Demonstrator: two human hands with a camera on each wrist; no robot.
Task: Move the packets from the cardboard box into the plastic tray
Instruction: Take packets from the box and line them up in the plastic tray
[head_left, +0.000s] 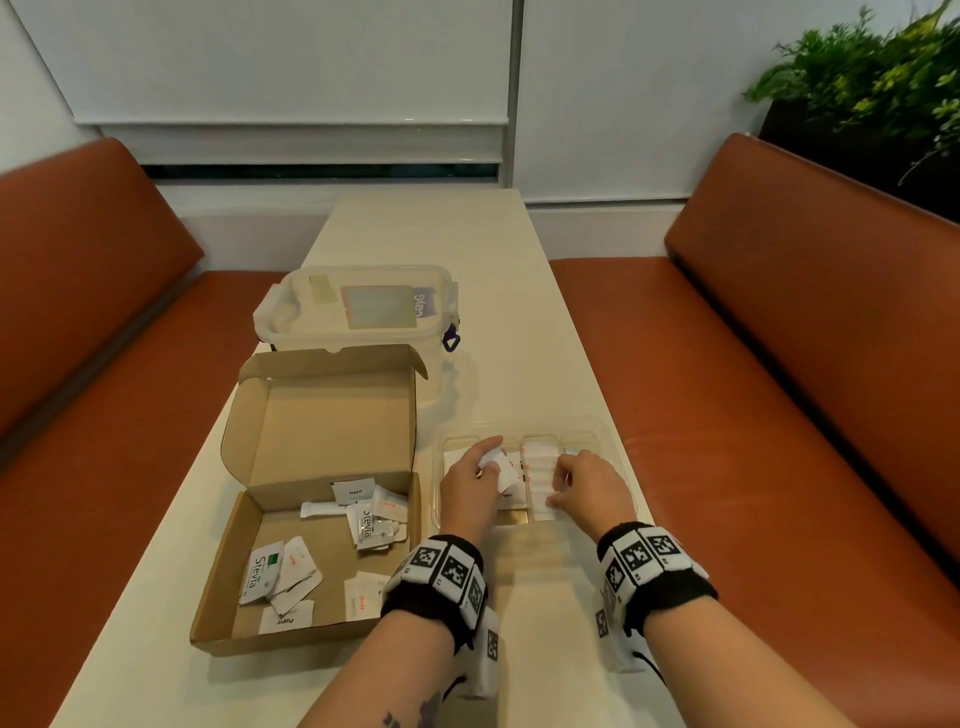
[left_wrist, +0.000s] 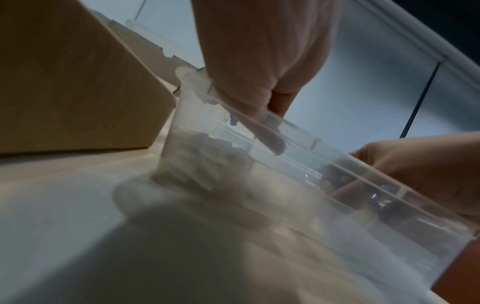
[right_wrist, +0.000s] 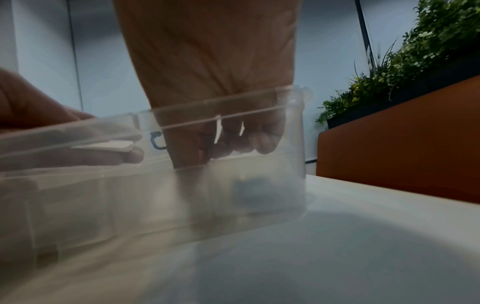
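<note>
An open cardboard box (head_left: 228, 571) lies on the table at the left, with several white packets (head_left: 280, 571) loose inside. To its right stands the clear plastic tray (head_left: 608, 431), divided into compartments that hold packets. My left hand (head_left: 485, 460) hovers over the tray's left compartment and grips a white packet (head_left: 501, 470), which shows flat between its fingers in the right wrist view (right_wrist: 103, 146). My right hand (head_left: 558, 483) reaches into the middle compartment. Its curled fingers (right_wrist: 259, 142) and thumb pinch the row of packets (head_left: 540, 478) there.
A lidded clear plastic container (head_left: 358, 312) stands behind the box. Orange benches (head_left: 779, 364) run along both sides of the narrow white table (head_left: 415, 234). A planter with green leaves (head_left: 872, 67) is at the back right.
</note>
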